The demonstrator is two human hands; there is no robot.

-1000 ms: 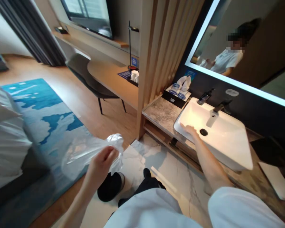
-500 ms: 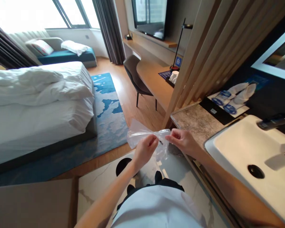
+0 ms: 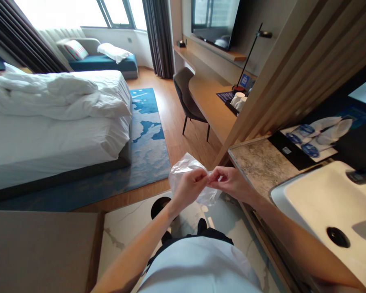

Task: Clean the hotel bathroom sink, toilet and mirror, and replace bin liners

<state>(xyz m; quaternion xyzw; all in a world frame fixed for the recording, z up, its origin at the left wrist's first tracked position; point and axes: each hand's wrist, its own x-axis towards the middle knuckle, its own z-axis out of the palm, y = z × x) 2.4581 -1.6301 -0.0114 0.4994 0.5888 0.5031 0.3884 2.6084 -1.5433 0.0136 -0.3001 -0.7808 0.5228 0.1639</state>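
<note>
A clear plastic bag (image 3: 183,166) hangs in front of me, bunched between both hands above the marble floor. My left hand (image 3: 191,185) is closed on it, fingers curled and thumb pressed in. Close against it, fingertips meeting, my right hand (image 3: 228,181) pinches the same bag. Part of the crumpled plastic spreads up and left of my left hand, and another part droops below the hands. What lies between the fingertips is hidden.
To my right, a stone counter (image 3: 264,160) carries wrapped glasses (image 3: 311,149) on a tray and a white sink (image 3: 311,191). A chair (image 3: 189,97) stands by the long wooden desk (image 3: 213,112). The rumpled bed (image 3: 64,134) fills the left, beside a blue rug (image 3: 148,154).
My hands have come together, their fingertips now meeting on the bag. The bag's upper part looks more crumpled. The view has turned slightly left.
</note>
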